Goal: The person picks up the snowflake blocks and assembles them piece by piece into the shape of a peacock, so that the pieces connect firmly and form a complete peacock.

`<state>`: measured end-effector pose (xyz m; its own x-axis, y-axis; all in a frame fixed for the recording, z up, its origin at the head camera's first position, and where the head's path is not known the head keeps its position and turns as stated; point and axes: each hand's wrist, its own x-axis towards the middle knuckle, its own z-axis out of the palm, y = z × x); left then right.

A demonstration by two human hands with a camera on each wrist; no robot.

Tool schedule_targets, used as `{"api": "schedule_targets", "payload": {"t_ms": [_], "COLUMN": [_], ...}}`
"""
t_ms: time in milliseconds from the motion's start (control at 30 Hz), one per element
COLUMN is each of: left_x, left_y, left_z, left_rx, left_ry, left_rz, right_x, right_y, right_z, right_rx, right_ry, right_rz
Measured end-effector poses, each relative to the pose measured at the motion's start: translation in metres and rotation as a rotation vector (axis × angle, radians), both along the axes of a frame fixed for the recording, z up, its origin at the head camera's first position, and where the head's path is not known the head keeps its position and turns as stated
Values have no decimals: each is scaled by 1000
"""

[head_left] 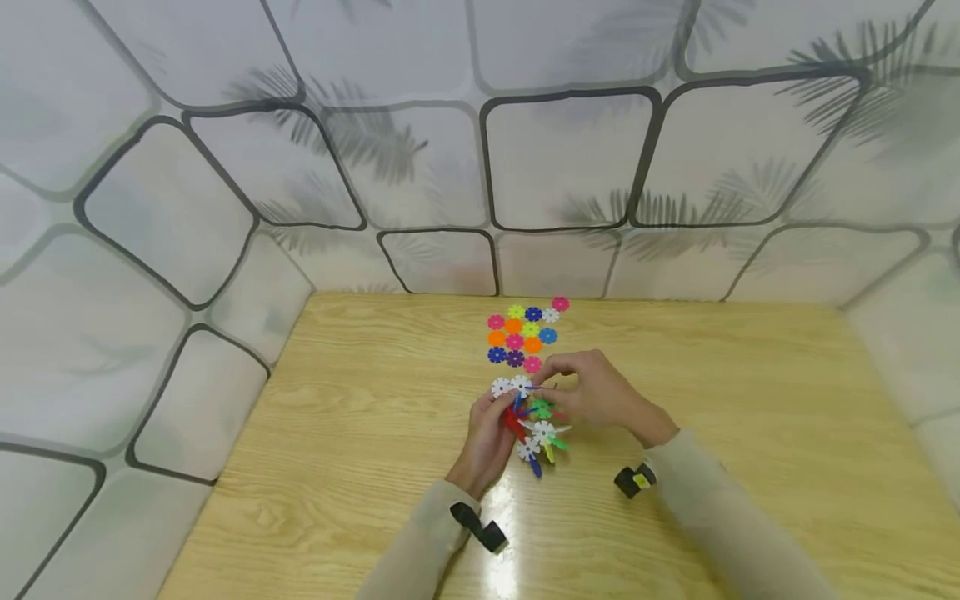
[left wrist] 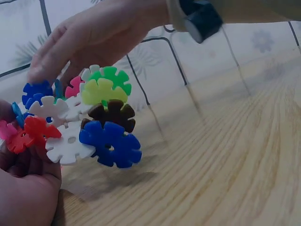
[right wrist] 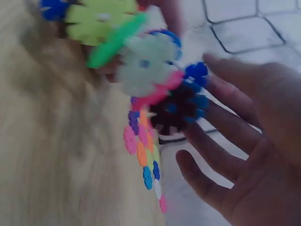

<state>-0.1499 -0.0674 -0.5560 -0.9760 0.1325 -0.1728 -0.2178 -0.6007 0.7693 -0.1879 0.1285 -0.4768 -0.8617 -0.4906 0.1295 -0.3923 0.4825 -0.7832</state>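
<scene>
Left hand [head_left: 489, 435]: thumb and fingers curled on the red pieces [left wrist: 43, 130] of a cluster [head_left: 543, 432] of notched discs. Right hand [head_left: 598, 390]: thumb and fingertips pinching a blue disc [right wrist: 196, 74] at the cluster's far side, outer fingers loosely spread. Cluster between the two hands, raised over the table [head_left: 360, 467], with a shadow beneath in the left wrist view.

Table: left, far and right edges meeting the patterned wall [head_left: 420, 192]; broad stretches of wood to the left of the left hand and to the right of the right hand. Beyond the cluster, toward the far edge: loose discs [head_left: 514, 342] in near-regular rows, in pink, orange, yellow, white, purple and blues; nearest pink one just beside the right fingertips. Sleeves [head_left: 720, 500] slanting in from the near side, each with a black wrist camera [head_left: 636, 481].

Head view only: full layout of the loose discs, with all three edges. Left wrist view: cluster's near end, with a brown disc [left wrist: 117, 113] behind a dark blue one, not distinguishable from above. Right wrist view, partly blurred: palm and spread fingers, loose discs in a steep slant behind.
</scene>
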Motion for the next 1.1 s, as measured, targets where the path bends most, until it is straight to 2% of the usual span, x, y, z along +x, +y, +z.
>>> {"api": "schedule_targets", "payload": {"t_ms": [67, 200, 300, 367, 467, 533, 667, 733, 900, 1000, 1100], "left_x": [0, -1, -1, -1, 0, 0, -2, -2, -3, -2, -2], "left_y": [0, 1, 2, 3, 4, 4, 4, 4, 4, 5, 6], "left_z": [1, 0, 0, 0, 0, -1, -2, -2, -1, -2, -2], "left_rx": [-12, -34, -44, -51, -68, -73, -74, -76, -86, -89, -97], "left_ry": [1, -3, 4, 8, 2, -9, -19, -11, 0, -9, -21], "left_rz": [6, 27, 35, 30, 19, 19, 30, 28, 14, 20, 25], "right_x": [-12, -42, -60, -65, -65, -61, -59, -59, -57, -53, -45], "right_y": [3, 3, -2, -5, -8, -10, -14, -15, -10, -1, 11], "right_z": [-1, -12, -26, -34, -41, -39, -39, -39, -37, -34, -24], "right_rx": [-7, 17, 116, 198, 278, 306, 305, 288, 210, 162, 97], "right_ry": [-37, -62, -52, -54, -43, -26, 29, 6, -121, -108, -56], "right_rz": [-9, -19, 24, 45, 35, 21, 12, 3, -26, -33, -35]}}
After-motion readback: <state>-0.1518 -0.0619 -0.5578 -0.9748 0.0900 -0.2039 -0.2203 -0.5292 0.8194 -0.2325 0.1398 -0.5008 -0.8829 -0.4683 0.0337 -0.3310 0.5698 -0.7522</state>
